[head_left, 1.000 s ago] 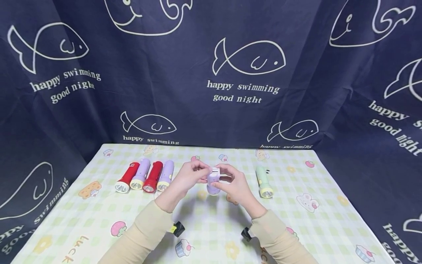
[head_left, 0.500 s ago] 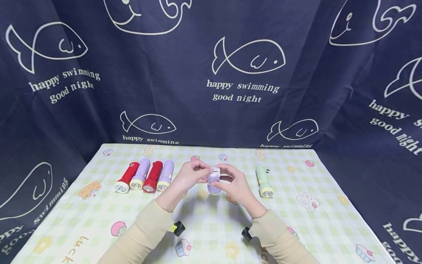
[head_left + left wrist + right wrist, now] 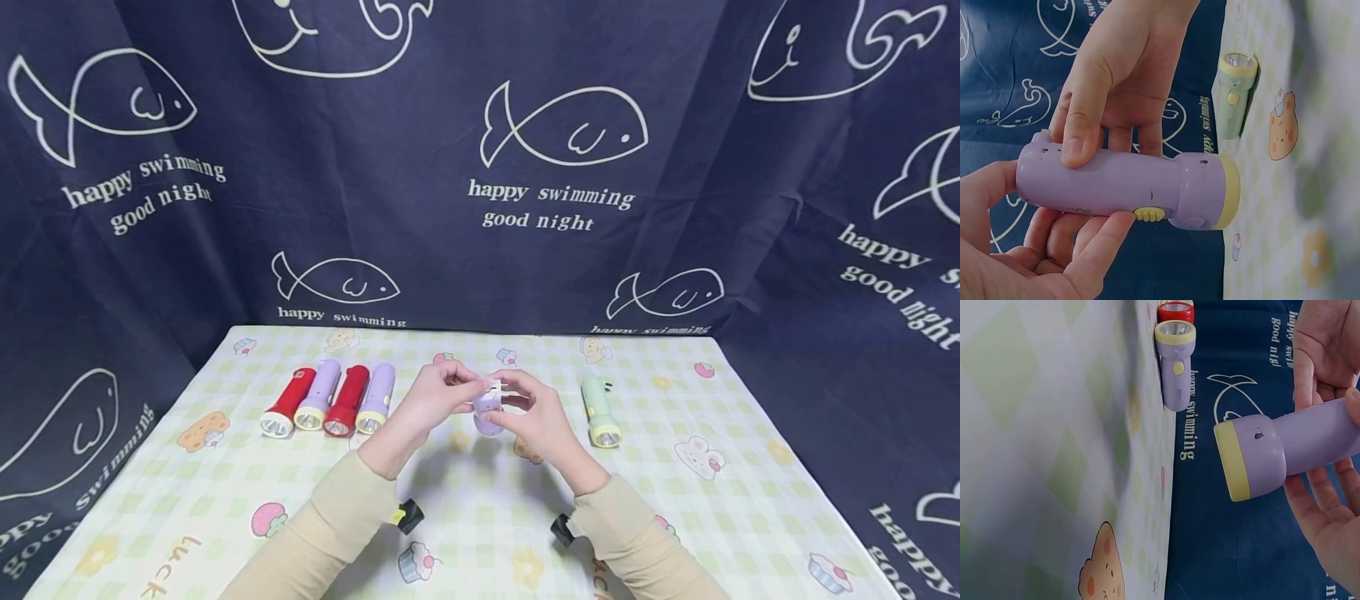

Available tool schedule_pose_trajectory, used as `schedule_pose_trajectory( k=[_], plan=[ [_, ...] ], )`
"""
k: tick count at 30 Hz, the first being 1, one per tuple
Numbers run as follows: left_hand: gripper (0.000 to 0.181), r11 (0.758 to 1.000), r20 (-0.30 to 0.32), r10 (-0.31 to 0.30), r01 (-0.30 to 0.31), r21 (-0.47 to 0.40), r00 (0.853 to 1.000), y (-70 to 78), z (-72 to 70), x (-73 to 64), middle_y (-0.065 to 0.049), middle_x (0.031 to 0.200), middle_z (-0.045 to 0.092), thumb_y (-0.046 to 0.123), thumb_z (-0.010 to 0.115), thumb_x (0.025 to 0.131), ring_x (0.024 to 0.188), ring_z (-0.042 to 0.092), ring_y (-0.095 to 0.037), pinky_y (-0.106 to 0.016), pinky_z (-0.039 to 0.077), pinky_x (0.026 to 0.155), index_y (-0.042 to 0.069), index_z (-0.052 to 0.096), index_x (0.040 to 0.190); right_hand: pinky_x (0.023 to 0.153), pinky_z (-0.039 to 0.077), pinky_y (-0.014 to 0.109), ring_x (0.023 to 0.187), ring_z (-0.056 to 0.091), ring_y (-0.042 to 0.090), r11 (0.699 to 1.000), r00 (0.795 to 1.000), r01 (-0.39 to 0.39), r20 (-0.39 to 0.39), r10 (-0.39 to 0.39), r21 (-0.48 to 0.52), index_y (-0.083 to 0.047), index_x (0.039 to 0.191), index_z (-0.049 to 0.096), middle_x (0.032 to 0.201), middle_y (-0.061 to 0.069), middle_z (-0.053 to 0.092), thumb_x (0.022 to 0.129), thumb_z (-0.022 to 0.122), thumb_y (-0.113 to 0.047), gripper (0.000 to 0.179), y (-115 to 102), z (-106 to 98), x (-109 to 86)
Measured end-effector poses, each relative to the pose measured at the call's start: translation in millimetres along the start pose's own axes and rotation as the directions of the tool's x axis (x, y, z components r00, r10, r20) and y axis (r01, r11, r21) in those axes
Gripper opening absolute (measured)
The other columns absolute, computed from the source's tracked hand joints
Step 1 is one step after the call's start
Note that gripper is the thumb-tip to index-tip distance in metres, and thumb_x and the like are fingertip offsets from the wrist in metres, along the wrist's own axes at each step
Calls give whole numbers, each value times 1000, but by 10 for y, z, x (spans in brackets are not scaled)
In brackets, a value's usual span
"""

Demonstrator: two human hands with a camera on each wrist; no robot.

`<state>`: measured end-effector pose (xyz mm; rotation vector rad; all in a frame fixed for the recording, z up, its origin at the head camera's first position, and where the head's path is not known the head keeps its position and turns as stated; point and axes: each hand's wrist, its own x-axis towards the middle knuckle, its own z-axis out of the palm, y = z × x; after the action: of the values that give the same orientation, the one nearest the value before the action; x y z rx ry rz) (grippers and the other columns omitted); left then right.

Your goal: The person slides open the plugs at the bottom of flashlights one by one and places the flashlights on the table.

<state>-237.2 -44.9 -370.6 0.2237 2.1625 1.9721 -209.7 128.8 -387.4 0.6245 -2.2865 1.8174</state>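
Both hands hold a purple flashlight (image 3: 487, 403) above the table, tail end up and yellow-rimmed head down. My left hand (image 3: 437, 402) has a fingertip against the tail end, and its thumb (image 3: 1107, 240) lies along the body beside the ridged yellow switch (image 3: 1149, 214). From the other side my right hand (image 3: 537, 408) grips the barrel, its thumb (image 3: 1079, 140) pressed on the body near the tail. A small raised tab (image 3: 1041, 136) shows at the tail's edge. In the right wrist view the purple head with its yellow rim (image 3: 1232, 461) points toward the tablecloth.
Left of the hands, a row of flashlights alternates: red (image 3: 291, 402), purple (image 3: 318, 396), red (image 3: 348, 402), purple (image 3: 377, 400). A green flashlight (image 3: 602, 412) with dark prongs at its tail lies to the right. Dark blue curtain (image 3: 450, 275) closes off the table's back.
The held flashlight has tilted slightly, so the dark slot on its tail end shows less. Both hands keep nearly the same place; the flashlights on the table have not moved.
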Motion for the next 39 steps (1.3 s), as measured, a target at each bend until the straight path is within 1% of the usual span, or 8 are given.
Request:
schedule_pose_trajectory(
  k=[6,7,9,14,20,28,32,39],
  plan=[
    [19,1000,-14,13,-12,11,1000,6,27,-7,-4,79,61,16,72,82,73,59,-12,-32,58,73,-1,64,87,89,53,32,102,61,29,1000,1000,19,8,-19,-2,3,113,60,112,20,65,73,76,5,43,-15,-15,4],
    [20,1000,-15,12,-12,16,1000,6,30,-11,-4,79,60,17,73,81,73,59,-12,-32,58,72,0,64,86,89,53,31,102,61,29,1000,1000,17,9,-17,0,3,113,60,111,20,65,73,76,5,43,-17,-16,2],
    [20,1000,-16,11,-11,25,1000,4,36,-19,-4,79,59,17,73,81,73,58,-12,-31,58,71,0,64,86,90,53,30,103,61,26,1000,1000,9,10,-9,2,3,112,61,111,20,65,73,76,5,42,-19,-17,-2],
    [21,999,-22,16,-15,48,1000,14,43,-42,-3,79,59,20,74,81,74,57,-12,-30,57,69,2,64,85,90,53,29,102,60,10,1000,1000,-11,8,11,2,3,111,61,111,20,65,73,76,5,41,-20,-12,-4],
    [22,997,-32,28,-26,74,999,20,57,-40,-3,78,59,21,74,80,72,56,-12,-28,56,66,2,64,83,89,53,28,101,59,7,1000,1000,-24,0,24,0,3,111,61,111,20,64,73,76,5,41,-33,-9,-10],
    [19,995,-45,46,-41,88,998,15,78,-42,-5,80,61,19,73,81,73,58,-12,-27,56,67,2,64,83,90,52,30,105,60,32,1000,1000,-27,-1,27,-6,2,111,60,110,20,64,73,76,5,41,-25,-14,-17],
    [20,995,-40,51,-47,93,998,8,83,-41,-5,81,62,20,73,81,74,58,-13,-28,56,67,3,63,84,90,52,29,107,59,35,999,999,-33,-1,33,-10,1,112,60,111,19,64,73,76,4,41,-11,-20,-19],
    [22,997,-29,55,-53,59,998,-1,84,-31,-7,86,63,22,72,83,77,60,-13,-30,58,71,1,64,88,91,52,29,108,58,36,999,999,-37,-2,37,-8,2,114,59,114,19,63,73,76,4,44,-19,-37,-16]
  ],
)
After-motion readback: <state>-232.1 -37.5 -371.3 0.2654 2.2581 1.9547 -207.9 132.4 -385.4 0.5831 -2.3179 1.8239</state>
